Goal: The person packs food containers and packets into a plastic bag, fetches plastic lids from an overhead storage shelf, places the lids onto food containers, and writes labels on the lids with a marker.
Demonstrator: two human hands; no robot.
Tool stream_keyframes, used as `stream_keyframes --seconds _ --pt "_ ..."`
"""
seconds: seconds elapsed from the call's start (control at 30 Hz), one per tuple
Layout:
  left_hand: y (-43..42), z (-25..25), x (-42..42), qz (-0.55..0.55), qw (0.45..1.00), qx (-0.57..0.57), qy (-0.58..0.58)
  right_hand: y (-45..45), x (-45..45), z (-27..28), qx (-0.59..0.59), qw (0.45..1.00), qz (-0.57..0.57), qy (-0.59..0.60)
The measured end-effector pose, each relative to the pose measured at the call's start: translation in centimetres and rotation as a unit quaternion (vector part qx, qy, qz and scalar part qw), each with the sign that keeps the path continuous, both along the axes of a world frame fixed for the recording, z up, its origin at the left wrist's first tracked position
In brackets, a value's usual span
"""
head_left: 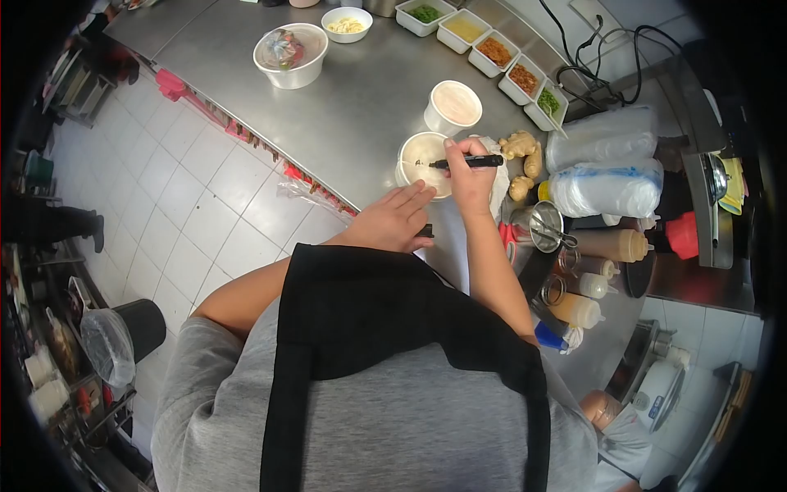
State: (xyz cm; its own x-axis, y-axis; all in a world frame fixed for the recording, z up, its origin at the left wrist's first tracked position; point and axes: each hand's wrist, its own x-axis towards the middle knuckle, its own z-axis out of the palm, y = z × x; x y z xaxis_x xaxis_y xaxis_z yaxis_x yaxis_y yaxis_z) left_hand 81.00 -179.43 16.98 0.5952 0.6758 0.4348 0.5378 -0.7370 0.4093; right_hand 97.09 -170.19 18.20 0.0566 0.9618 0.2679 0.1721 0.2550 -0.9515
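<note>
My right hand (pixel 470 182) is closed round a black marker (pixel 474 161). Its tip is at the pale lid of a white round tub (pixel 407 175), where small dark marks show. The fingers of my left hand (pixel 392 220) are stretched out, with their tips resting on the near rim of the same tub. A small black piece (pixel 425 232), perhaps a marker cap, shows beside my left palm; I cannot tell whether it is gripped. Just behind stands a second lidded white tub (pixel 456 107).
A large lidded bowl (pixel 295 75) and a small white bowl (pixel 347 35) stand farther back on the steel counter (pixel 373 102). Several topping trays (pixel 494 54) line the far right. Ginger (pixel 525 156), plastic-wrapped stacks (pixel 607 187) and squeeze bottles (pixel 611 244) crowd the right side.
</note>
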Motion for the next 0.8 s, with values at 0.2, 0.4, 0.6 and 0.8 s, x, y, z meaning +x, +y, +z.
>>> stream_keyframes --seconds 0.2,0.4,0.6,0.8 --pt "0.0 0.2 0.0 0.004 1.0 0.024 -0.008 0.0 0.3 -0.3 0.01 1.0 -0.019 0.014" --pt "-0.2 0.6 -0.1 0.003 1.0 -0.015 0.015 0.0 0.3 -0.2 0.014 0.999 -0.027 0.04" --pt "-0.2 0.7 -0.2 0.005 1.0 -0.009 0.016 -0.1 0.6 -0.7 0.012 0.998 -0.034 0.048" --pt "-0.3 0.9 -0.1 0.007 1.0 0.001 -0.009 0.5 1.4 -2.0 0.048 0.997 -0.051 0.023"
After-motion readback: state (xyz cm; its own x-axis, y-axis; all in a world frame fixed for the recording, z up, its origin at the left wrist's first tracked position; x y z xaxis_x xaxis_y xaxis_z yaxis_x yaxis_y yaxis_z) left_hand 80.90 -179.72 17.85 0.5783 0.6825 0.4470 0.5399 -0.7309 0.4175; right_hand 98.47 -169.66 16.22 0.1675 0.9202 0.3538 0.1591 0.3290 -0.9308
